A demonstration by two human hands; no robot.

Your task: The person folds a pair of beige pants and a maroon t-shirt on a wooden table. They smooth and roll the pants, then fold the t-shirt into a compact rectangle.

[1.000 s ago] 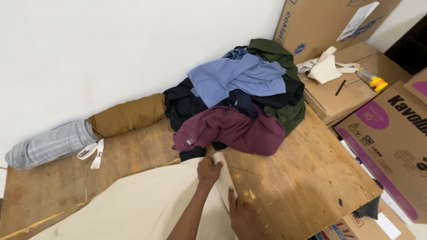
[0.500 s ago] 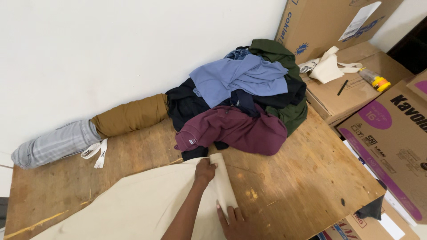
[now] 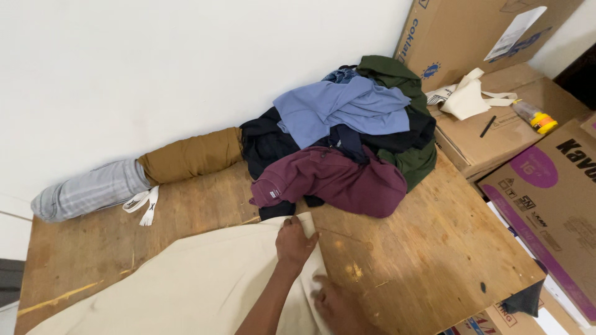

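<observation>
Under both hands lies a big wooden table point(image 3: 422, 248), scratched and worn. Spread across the near part of it is a wide cream cloth point(image 3: 186, 279), the biggest soft thing here. Its far edge is folded over right at the fingers.

Just past the fingertips sits a tall pile of clothes point(image 3: 347, 136) against the white wall point(image 3: 155, 62). The maroon shirt point(image 3: 335, 180) lies lowest in the pile and closest to the fingers, only a little way beyond them. A blue shirt point(image 3: 341, 108) rests on top, with dark green clothing point(image 3: 410, 161) and black clothing point(image 3: 267, 146) under it.

Far off to the left of the fingers, two rolled-up pairs of trousers lie along the wall: a brown roll point(image 3: 189, 156) and a grey checked roll point(image 3: 90, 189), touching end to end. A small white strap point(image 3: 144, 203) lies by them.

Off to the right of the fingers, cardboard boxes point(image 3: 509, 130) stand beside the table. On one box lie a cream bag point(image 3: 467, 96), a black pen point(image 3: 488, 126) and a small bottle with a yellow cap point(image 3: 535, 116).

The left hand point(image 3: 293, 244) presses down on the folded edge of the cream cloth, fingers point(image 3: 310, 237) curled over the fold and gripping it. The right hand point(image 3: 332, 304) lies nearer the body, on the same edge. It is blurred, so I cannot tell if its fingers grip the cloth or only rest on it.
</observation>
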